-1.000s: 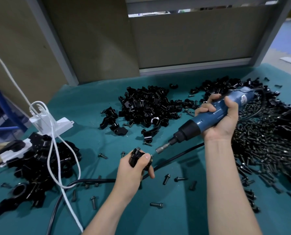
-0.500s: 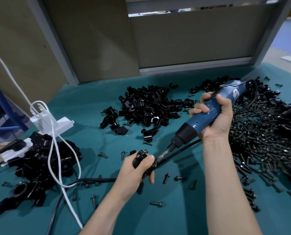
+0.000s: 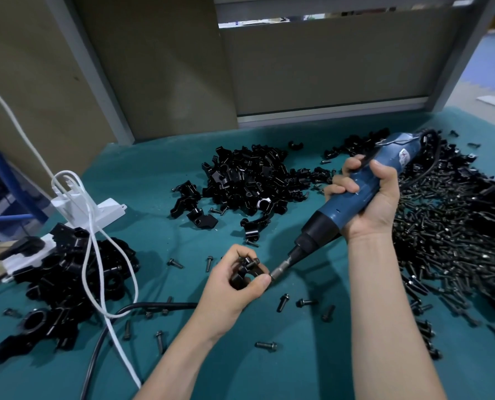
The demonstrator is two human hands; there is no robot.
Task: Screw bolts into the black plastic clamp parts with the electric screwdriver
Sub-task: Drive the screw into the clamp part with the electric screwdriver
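Note:
My left hand [image 3: 234, 287] grips a black plastic clamp part [image 3: 247, 271] just above the green table, with a bolt standing in its top. My right hand [image 3: 369, 202] is wrapped around the blue electric screwdriver [image 3: 353, 203], which slants down to the left. Its metal bit touches the right side of the clamp, beside my left thumb. A pile of loose clamp parts [image 3: 252, 180] lies behind my hands. A wide heap of black bolts [image 3: 442, 241] covers the table to the right.
Single bolts [image 3: 282, 302] lie scattered on the green mat [image 3: 312, 356] around my hands. Assembled black clamps [image 3: 67, 278] are heaped at the left by a white power strip [image 3: 93, 210] with white and black cables. Grey panels stand behind the table.
The screwdriver has swung down and left until its bit reached the clamp in my left hand. My left hand has turned the clamp slightly toward it.

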